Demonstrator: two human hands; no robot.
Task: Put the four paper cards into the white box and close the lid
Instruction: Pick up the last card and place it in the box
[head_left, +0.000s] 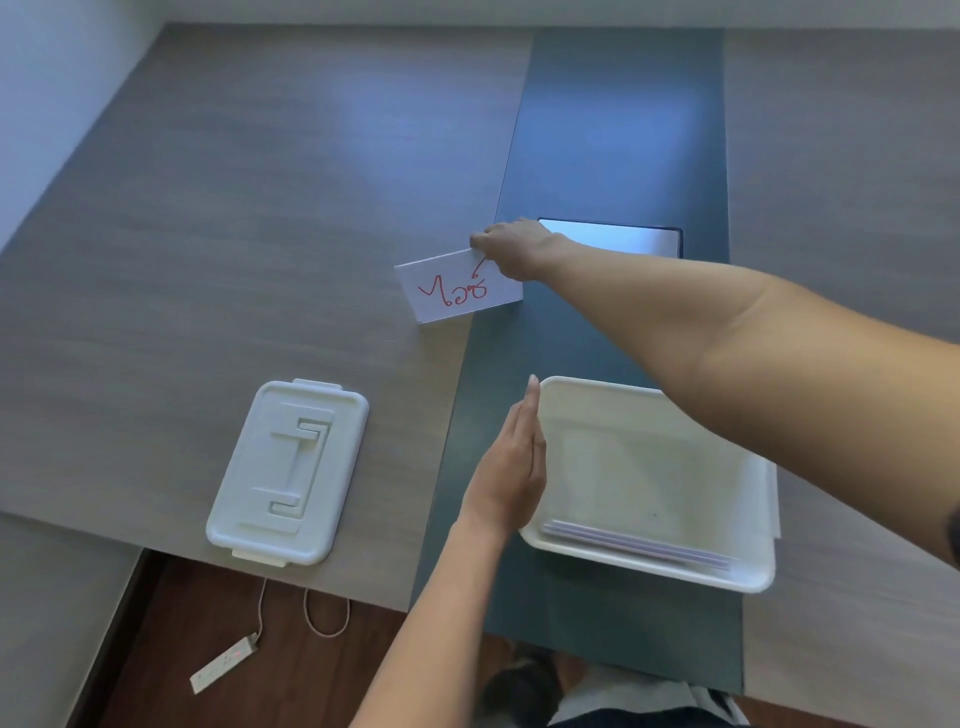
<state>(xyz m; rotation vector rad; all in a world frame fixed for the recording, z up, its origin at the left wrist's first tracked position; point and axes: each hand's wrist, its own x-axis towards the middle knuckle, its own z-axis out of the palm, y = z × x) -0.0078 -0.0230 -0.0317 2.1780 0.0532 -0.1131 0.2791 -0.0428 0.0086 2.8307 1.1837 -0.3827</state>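
A white paper card (457, 288) with red handwriting lies tilted near the table's middle. My right hand (511, 247) reaches far forward and pinches its upper right edge. The open white box (649, 564) stands near the front edge, with cards (639, 543) lying flat inside along its near wall. My left hand (514, 462) is held flat, fingers straight, edge-on against the box's left rim, holding nothing. The white lid (288, 470) lies flat on the table to the left of the box.
A dark blue strip (618, 130) runs down the grey wooden table (234, 208), with a metal cable hatch (623, 236) behind my right hand. Below the table's front edge, a power strip (223, 665) with its cord lies on the brown floor.
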